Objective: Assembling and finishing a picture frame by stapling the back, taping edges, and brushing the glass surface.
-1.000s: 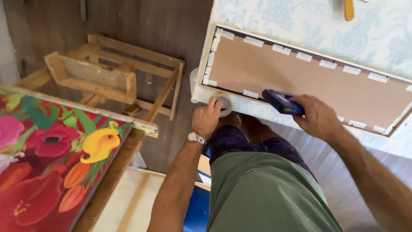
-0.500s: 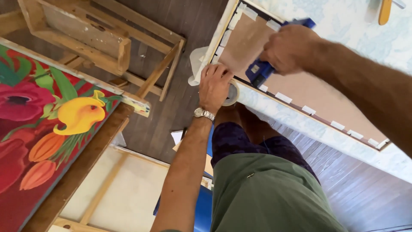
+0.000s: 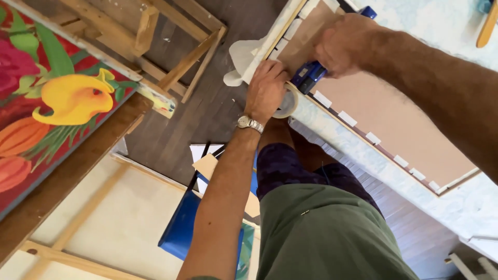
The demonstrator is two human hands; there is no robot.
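A flower painting (image 3: 52,103) in red, yellow and orange leans at left beside a wooden easel (image 3: 171,52). At the counter (image 3: 415,186) edge, the left hand (image 3: 265,89) curls its fingers over a tape roll (image 3: 287,103). The right hand (image 3: 345,44) grips a blue tool (image 3: 308,78), its long axis running diagonally across the brown, tape-tabbed backing board (image 3: 404,124).

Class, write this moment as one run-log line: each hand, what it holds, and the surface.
left hand: holds tape roll at table edge | right hand: grips blue tool | surface: brown backing board, tape tabs along edge
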